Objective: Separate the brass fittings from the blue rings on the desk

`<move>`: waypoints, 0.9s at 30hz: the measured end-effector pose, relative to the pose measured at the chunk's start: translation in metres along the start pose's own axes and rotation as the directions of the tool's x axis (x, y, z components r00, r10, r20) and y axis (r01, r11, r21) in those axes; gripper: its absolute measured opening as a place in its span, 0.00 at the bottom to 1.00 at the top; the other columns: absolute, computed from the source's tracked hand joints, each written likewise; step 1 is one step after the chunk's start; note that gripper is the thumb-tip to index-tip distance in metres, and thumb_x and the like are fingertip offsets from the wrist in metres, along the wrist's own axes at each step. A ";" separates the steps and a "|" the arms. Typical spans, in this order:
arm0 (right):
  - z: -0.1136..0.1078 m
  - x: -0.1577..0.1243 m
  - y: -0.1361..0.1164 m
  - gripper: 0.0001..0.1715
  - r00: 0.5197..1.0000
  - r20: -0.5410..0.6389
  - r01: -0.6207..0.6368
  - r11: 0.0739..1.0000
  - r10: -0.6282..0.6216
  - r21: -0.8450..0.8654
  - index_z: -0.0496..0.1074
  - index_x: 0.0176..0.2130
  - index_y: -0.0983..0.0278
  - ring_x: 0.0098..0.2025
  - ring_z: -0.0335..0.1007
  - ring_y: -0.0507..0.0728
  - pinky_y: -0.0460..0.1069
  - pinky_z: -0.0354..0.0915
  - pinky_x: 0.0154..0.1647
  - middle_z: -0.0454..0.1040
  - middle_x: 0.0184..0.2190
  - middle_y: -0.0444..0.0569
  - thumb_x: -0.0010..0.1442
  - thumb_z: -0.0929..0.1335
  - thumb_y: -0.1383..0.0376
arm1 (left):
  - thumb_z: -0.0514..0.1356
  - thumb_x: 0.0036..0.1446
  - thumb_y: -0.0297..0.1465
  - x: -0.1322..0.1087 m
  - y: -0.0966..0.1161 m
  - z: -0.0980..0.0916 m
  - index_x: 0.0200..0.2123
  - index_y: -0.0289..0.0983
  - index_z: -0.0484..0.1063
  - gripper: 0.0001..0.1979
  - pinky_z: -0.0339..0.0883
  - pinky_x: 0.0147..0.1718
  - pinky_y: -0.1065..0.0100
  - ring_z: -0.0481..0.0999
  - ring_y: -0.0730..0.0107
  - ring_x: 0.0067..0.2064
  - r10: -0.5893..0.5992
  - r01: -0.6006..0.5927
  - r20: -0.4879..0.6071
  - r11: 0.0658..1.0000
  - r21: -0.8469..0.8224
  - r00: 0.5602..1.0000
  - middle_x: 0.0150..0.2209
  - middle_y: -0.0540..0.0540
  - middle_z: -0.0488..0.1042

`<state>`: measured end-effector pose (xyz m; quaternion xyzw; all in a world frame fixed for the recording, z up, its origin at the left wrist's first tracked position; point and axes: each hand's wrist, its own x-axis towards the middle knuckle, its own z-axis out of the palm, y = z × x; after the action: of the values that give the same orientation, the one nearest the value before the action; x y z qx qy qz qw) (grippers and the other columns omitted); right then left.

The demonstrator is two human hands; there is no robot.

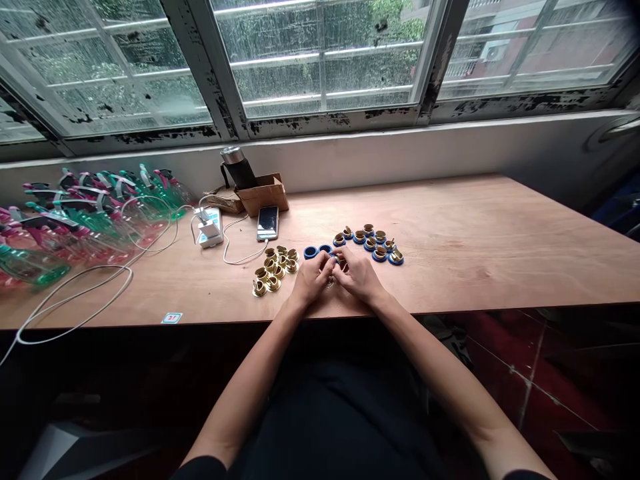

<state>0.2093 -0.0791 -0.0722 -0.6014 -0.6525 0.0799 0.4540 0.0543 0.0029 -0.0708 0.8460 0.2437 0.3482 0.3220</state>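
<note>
My left hand [313,276] and my right hand [360,275] meet low over the table near its front edge, fingers pinched together. A brass-coloured round fitting [343,265] shows at my right fingers, with a bit of blue beside the fingertips. My fingers hide most of what they grip. Just beyond my left hand lie loose blue rings [311,253]. To the left, several brass fittings [273,267] without rings sit in a cluster. Behind and right of my right hand, several brass fittings seated in blue rings [380,254] lie in a curved group.
A phone [267,223] on a white cable lies behind the brass cluster. Nearby are a power strip [210,227], a cardboard box [263,195] and a dark flask [240,168]. Green and pink spray bottles [95,207] crowd the left side. Windows rise behind the wooden table [475,247].
</note>
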 end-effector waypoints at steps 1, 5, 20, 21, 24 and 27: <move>0.000 0.000 0.000 0.17 1.000 0.001 -0.002 1.000 0.002 0.000 0.71 0.53 0.62 0.32 0.75 0.57 0.49 0.68 0.35 0.81 0.39 0.50 0.64 0.68 0.66 | 0.53 0.73 0.42 0.000 0.000 0.000 0.35 0.38 0.69 0.16 0.59 0.29 0.70 0.72 0.71 0.28 0.001 -0.001 0.000 1.000 0.007 1.000 0.27 0.51 0.73; 0.000 0.000 0.000 0.17 1.000 0.002 -0.006 1.000 0.006 -0.007 0.71 0.53 0.61 0.31 0.75 0.57 0.49 0.68 0.34 0.81 0.39 0.50 0.64 0.68 0.66 | 0.53 0.73 0.42 0.000 -0.001 0.000 0.35 0.38 0.70 0.17 0.59 0.30 0.69 0.72 0.71 0.28 0.001 -0.001 0.003 1.000 0.023 1.000 0.27 0.51 0.73; 0.001 -0.001 0.002 0.17 1.000 0.004 0.003 1.000 -0.003 -0.015 0.71 0.53 0.61 0.33 0.76 0.58 0.49 0.68 0.35 0.81 0.39 0.50 0.64 0.67 0.66 | 0.53 0.72 0.42 0.000 0.001 0.000 0.35 0.38 0.70 0.17 0.60 0.30 0.70 0.73 0.70 0.29 -0.011 0.011 0.012 1.000 0.000 1.000 0.28 0.50 0.74; 0.001 -0.001 0.001 0.17 1.000 0.002 0.006 1.000 -0.006 -0.014 0.71 0.53 0.61 0.33 0.76 0.58 0.49 0.68 0.35 0.81 0.39 0.50 0.64 0.67 0.66 | 0.53 0.72 0.42 0.000 0.001 0.000 0.35 0.38 0.70 0.17 0.60 0.30 0.70 0.73 0.70 0.29 -0.009 0.009 0.010 1.000 0.003 1.000 0.28 0.50 0.74; 0.000 0.000 0.000 0.16 1.000 -0.008 0.011 1.000 -0.011 -0.008 0.72 0.52 0.61 0.34 0.76 0.58 0.49 0.68 0.34 0.81 0.40 0.50 0.64 0.67 0.67 | 0.54 0.72 0.42 0.000 0.001 0.000 0.35 0.38 0.70 0.16 0.60 0.30 0.69 0.72 0.70 0.29 0.007 -0.007 0.006 1.000 0.002 1.000 0.28 0.51 0.74; 0.000 0.000 0.000 0.16 1.000 -0.018 0.021 1.000 -0.021 -0.004 0.72 0.52 0.61 0.35 0.76 0.58 0.49 0.68 0.35 0.81 0.41 0.51 0.64 0.67 0.67 | 0.53 0.73 0.41 0.000 0.001 0.001 0.36 0.38 0.70 0.16 0.61 0.31 0.69 0.72 0.71 0.29 0.022 -0.022 0.007 1.000 0.003 1.000 0.29 0.50 0.76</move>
<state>0.2094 -0.0792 -0.0725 -0.5960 -0.6549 0.0683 0.4595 0.0553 0.0020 -0.0700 0.8504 0.2336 0.3484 0.3176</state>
